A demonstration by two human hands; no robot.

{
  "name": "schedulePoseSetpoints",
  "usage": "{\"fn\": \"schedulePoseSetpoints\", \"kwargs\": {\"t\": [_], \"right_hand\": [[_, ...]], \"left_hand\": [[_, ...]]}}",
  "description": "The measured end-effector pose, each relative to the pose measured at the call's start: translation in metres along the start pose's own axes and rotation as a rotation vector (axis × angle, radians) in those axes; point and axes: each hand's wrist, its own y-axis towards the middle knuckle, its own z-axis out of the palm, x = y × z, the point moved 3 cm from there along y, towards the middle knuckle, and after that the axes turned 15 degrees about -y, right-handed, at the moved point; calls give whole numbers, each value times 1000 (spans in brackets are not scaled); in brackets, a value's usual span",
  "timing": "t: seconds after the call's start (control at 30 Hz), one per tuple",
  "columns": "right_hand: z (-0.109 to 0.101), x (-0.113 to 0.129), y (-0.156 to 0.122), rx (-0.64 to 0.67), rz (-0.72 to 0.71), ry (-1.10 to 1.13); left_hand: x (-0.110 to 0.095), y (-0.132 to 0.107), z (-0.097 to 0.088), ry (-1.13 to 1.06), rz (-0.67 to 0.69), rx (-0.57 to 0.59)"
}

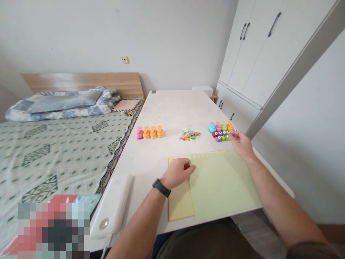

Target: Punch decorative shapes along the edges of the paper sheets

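My left hand [178, 172], with a black watch on its wrist, rests curled into a loose fist on a yellow paper sheet [179, 203] at the near edge of the white table [175, 108]. A light green sheet [221, 183] overlaps the yellow one. My right hand [240, 143] reaches to a cluster of small coloured paper punches [221, 131] at the right, its fingertips pinched at the nearest one. A pile of tiny coloured paper cutouts [189, 135] lies mid-table. A row of pink and orange punches [150, 132] stands to the left.
A white flat device [111, 207] lies at the table's near left corner. A bed [54, 151] with a patterned cover and folded quilt stands along the left. White wardrobe doors [256, 50] rise at the back right. A small white box [202, 89] sits beyond the table's far end.
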Motion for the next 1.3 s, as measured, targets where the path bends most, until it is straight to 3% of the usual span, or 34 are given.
{"fn": "schedulePoseSetpoints", "kwargs": {"t": [0.17, 0.67, 1.3], "right_hand": [[-4, 0, 5, -63, 31, 0], [-1, 13, -4, -11, -47, 49], [-5, 21, -10, -48, -62, 33]], "left_hand": [[1, 1, 1, 15, -7, 8], [1, 2, 1, 27, -40, 23], [3, 4, 1, 31, -56, 28]]}}
